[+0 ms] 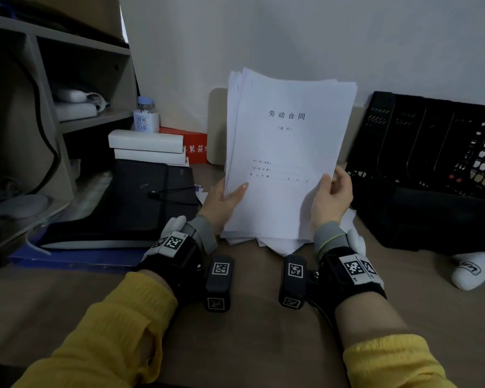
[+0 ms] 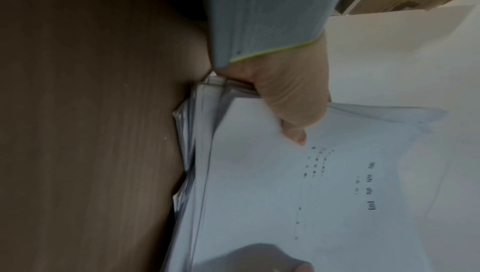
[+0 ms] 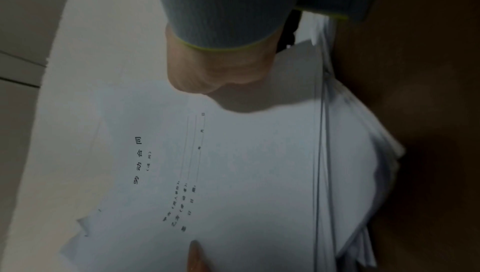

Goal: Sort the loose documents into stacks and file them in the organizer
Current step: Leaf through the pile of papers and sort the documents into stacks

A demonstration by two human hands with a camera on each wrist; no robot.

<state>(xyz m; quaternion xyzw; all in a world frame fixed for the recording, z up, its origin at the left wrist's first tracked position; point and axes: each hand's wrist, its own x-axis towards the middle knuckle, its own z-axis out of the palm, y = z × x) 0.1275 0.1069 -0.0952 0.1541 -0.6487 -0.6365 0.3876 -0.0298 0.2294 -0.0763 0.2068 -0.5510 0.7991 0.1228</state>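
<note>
left hand (image 1: 224, 200) gripping stack's left edge, thumb lying on front | right hand (image 1: 331, 197) gripping right edge | stack (image 1: 286, 152) standing upright, bottom edge resting on bench (image 1: 235, 331) | organizer (image 1: 431, 152) sitting at right, apart

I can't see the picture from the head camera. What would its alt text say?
Two hands, the left hand and the right hand, hold a stack of white documents upright on a brown desk, the top page showing a printed Chinese title. A black slotted organizer stands to the right; a black folder, white boxes and a shelf are on the left.
</note>
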